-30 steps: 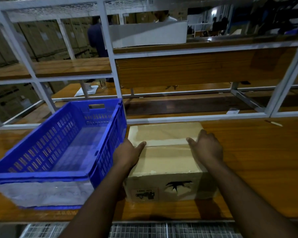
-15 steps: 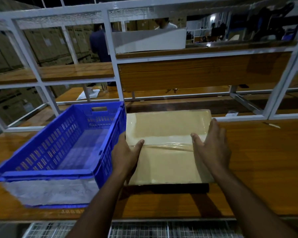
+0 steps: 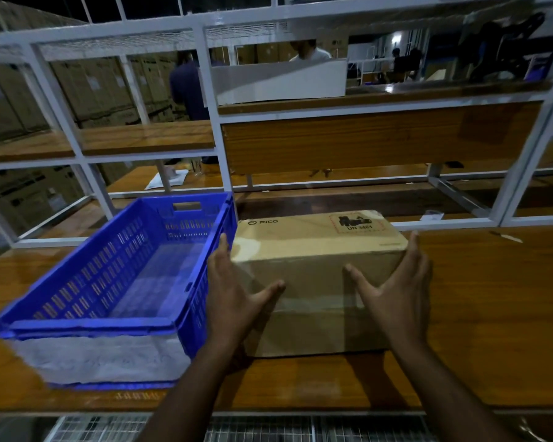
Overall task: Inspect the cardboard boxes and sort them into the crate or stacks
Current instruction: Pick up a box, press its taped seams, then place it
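Both hands clasp the brown rectangular cardboard box [image 3: 316, 282] flat-palmed: my left hand [image 3: 233, 298] on its left end, my right hand [image 3: 399, 298] on its right. Its long axis runs left-right, just beside the blue slatted plastic crate [image 3: 87, 323], nearer my left hand.

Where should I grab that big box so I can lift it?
Probably by its two short ends, one hand from each side, as the left hand and right hand are placed now. The box is long and too wide for one hand.

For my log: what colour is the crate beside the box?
Blue crate, with a whitish near wall; the head view shows it.
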Tool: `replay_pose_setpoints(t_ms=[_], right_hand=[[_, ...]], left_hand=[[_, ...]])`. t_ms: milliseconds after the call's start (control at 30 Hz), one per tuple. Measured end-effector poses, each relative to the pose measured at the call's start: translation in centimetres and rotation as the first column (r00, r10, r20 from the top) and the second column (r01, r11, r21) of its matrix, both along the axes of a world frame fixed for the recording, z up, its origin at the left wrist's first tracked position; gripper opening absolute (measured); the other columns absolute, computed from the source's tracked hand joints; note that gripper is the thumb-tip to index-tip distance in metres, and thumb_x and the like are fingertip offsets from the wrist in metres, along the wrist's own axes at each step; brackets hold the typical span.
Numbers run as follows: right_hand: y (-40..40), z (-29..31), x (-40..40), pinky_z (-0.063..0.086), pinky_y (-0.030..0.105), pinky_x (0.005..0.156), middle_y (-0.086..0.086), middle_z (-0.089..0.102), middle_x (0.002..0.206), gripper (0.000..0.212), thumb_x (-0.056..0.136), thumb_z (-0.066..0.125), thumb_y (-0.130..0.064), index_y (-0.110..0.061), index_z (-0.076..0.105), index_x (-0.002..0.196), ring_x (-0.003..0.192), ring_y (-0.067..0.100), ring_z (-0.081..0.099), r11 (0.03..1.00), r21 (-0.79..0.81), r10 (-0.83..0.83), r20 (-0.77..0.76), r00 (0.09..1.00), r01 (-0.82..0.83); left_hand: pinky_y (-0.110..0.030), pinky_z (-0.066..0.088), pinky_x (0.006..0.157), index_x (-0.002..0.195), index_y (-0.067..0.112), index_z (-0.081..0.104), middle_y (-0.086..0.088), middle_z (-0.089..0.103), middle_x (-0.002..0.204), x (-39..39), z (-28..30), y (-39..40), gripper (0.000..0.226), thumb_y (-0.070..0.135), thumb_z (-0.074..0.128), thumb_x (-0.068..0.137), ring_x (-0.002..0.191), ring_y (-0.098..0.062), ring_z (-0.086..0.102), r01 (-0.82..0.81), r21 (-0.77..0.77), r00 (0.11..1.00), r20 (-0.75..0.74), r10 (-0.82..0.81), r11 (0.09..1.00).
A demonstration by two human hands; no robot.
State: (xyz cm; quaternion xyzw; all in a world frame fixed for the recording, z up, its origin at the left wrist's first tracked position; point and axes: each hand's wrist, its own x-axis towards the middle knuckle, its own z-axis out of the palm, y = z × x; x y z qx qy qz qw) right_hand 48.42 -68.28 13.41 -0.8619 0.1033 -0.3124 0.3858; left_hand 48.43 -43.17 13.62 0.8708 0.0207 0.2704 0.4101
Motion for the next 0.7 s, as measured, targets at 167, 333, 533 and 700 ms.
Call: replay_pose_setpoints(t_ms=[167,333,533,700], right_hand=[[1.8,2.1,0.7,0.008,0.053,0.123,0.012,0.044,0.151,0.072,0.090,0.043,-0.069,-0.016,0.054,0.137,0.148,0.027,0.028,0.876,-0.481,0.105,0.182,0.978,-0.004],[4.1,2.2,0.8,0.042,0.042,0.105,0.003,0.070,0.123,0.062,0.095,0.032,-0.061,-0.017,0.069,0.119,0.118,0.019,0.062,0.858,-0.493,0.191,0.047,0.981,-0.143],[4.3,2.4,1.0,0.050,0.036,0.090,0.005,0.074,0.107,0.028,0.094,0.060,-0.034,-0.013,0.073,0.106,0.100,0.020,0.069,0.877,-0.469,0.182,0.134,0.974,-0.100],[5.6,5.0,1.8,0.048,0.025,0.072,-0.005,0.065,0.088,0.017,0.094,0.055,-0.032,-0.023,0.068,0.093,0.080,0.010,0.058,0.840,-0.496,0.241,-0.023,0.970,-0.220]], left_hand=[[-0.052,-0.001,0.126,0.156,0.027,0.030,0.004,0.027,0.165,0.2,2.7,-1.8,0.098,0.081,0.052,0.077,0.156,-0.011,0.002,0.071,0.533,0.983,0.105,-0.149,0.843],[-0.046,0.012,0.126,0.144,0.025,0.053,0.005,0.052,0.150,-0.1,2.8,-3.1,0.081,0.080,0.032,0.088,0.147,-0.009,0.034,0.093,0.667,0.990,0.020,-0.143,0.739],[-0.031,0.031,0.108,0.136,0.025,0.062,0.007,0.060,0.142,-0.1,3.8,-2.9,0.066,0.066,0.031,0.094,0.132,-0.008,0.049,0.156,0.545,0.984,-0.015,-0.176,0.824],[-0.031,0.043,0.089,0.114,0.022,0.073,0.006,0.071,0.115,1.8,6.2,-3.0,0.045,0.047,0.037,0.100,0.107,-0.009,0.058,0.240,0.503,0.969,-0.078,-0.232,0.831]])
